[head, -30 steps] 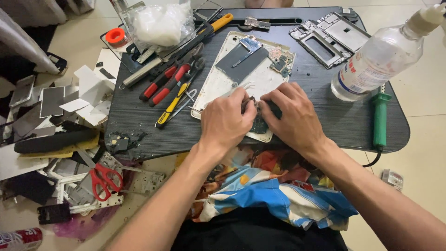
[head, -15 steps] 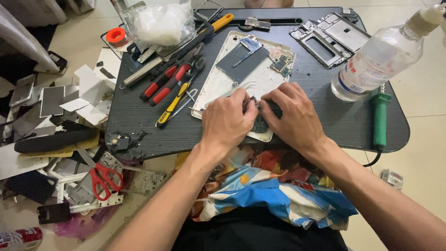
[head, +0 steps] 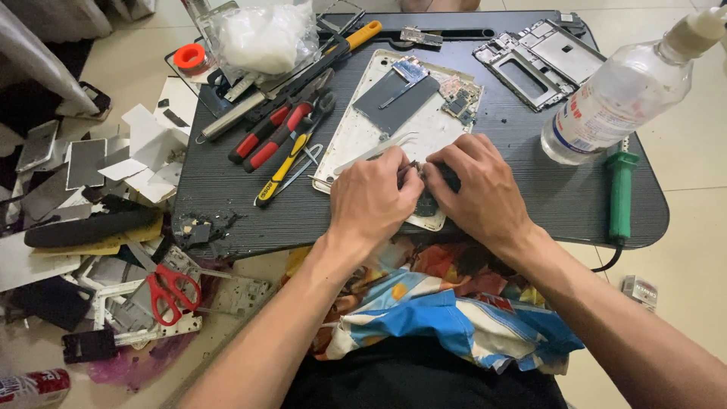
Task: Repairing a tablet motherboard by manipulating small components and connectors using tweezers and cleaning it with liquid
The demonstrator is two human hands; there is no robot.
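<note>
Two hands unchanged since a second ago: we see left hand (head: pixel 372 198) and right hand (head: pixel 478 193) still curled, pinching a small dark part (head: pixel 425 203) on the opened tablet shell's (head: pixel 356 136) near edge on the surface (head: pixel 530 189); work continues.

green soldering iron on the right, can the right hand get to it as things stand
Probably yes. The green soldering iron lies uncovered at the table's right edge, with bare tabletop between it and the right hand. Only the clear bottle stands near, behind it, apparently not in the path.
</note>
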